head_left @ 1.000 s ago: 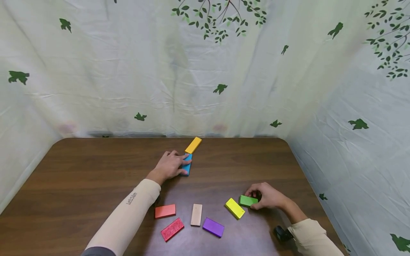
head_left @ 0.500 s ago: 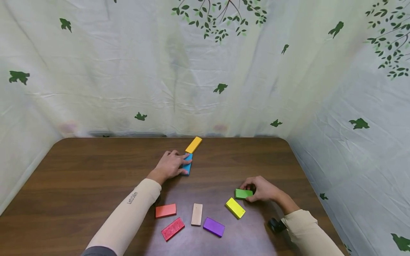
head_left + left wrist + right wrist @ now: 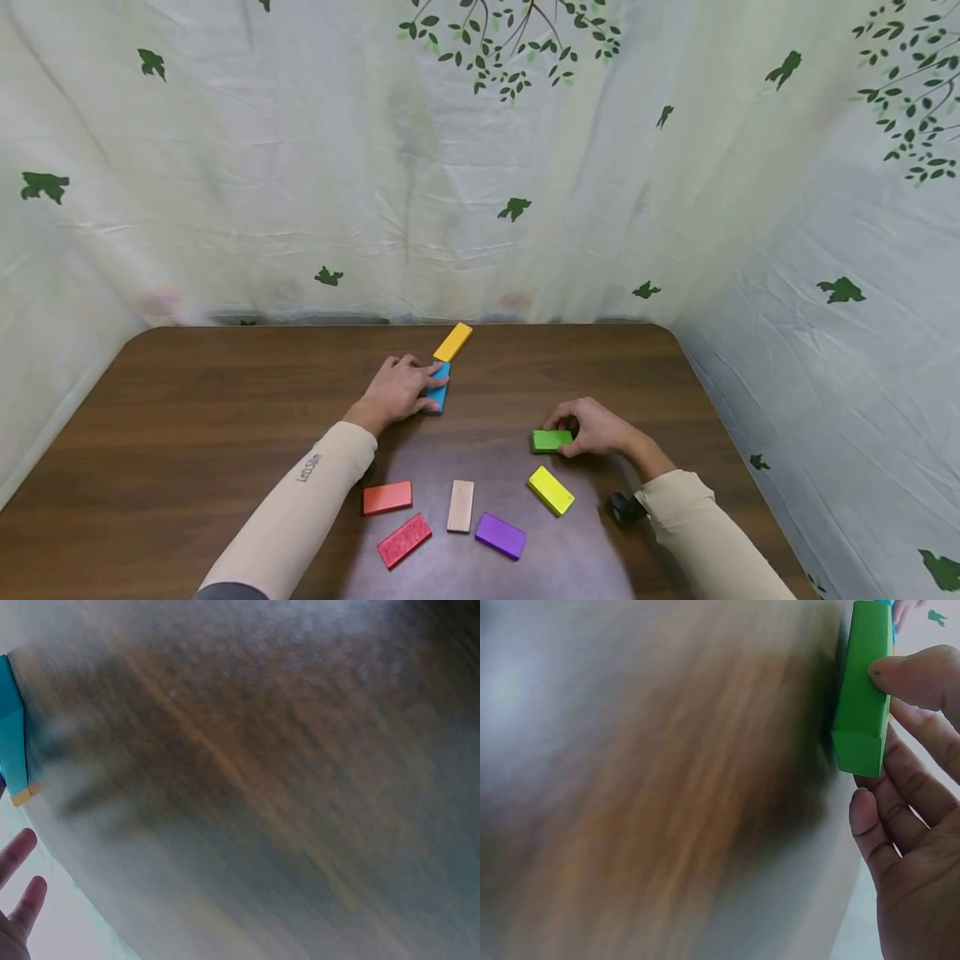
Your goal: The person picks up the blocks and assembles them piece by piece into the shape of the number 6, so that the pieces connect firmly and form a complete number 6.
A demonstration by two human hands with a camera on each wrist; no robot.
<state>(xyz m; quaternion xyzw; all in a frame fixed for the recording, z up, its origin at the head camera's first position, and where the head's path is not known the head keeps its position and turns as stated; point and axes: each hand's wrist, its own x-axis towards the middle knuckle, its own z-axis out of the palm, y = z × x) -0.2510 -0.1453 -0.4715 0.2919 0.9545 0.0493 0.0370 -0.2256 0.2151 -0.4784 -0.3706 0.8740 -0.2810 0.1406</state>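
Observation:
My left hand (image 3: pixel 397 387) holds a blue wooden block (image 3: pixel 437 396), thumb at its near end and fingers reaching across its top. An orange-yellow block (image 3: pixel 453 342) lies at an angle right at the far end of the blue one. With thumb and fingers, my right hand (image 3: pixel 596 427) pinches a green block (image 3: pixel 551 441) by its long sides. In the right wrist view the thumb presses one face of the green block (image 3: pixel 864 690). The left wrist view has the blue block (image 3: pixel 11 724) at its left edge, two fingers stretched out below.
Nearer me on the brown table (image 3: pixel 225 400) lie a yellow block (image 3: pixel 551 490), a purple block (image 3: pixel 500 535), a bare-wood block (image 3: pixel 461 506), a coral block (image 3: pixel 387 497) and a red block (image 3: pixel 404 540). A pale curtain (image 3: pixel 300 167) hangs behind the table.
The right hand has carried the green block leftward and away from me, past the far end of the yellow block. The left hand has stayed at the blue block.

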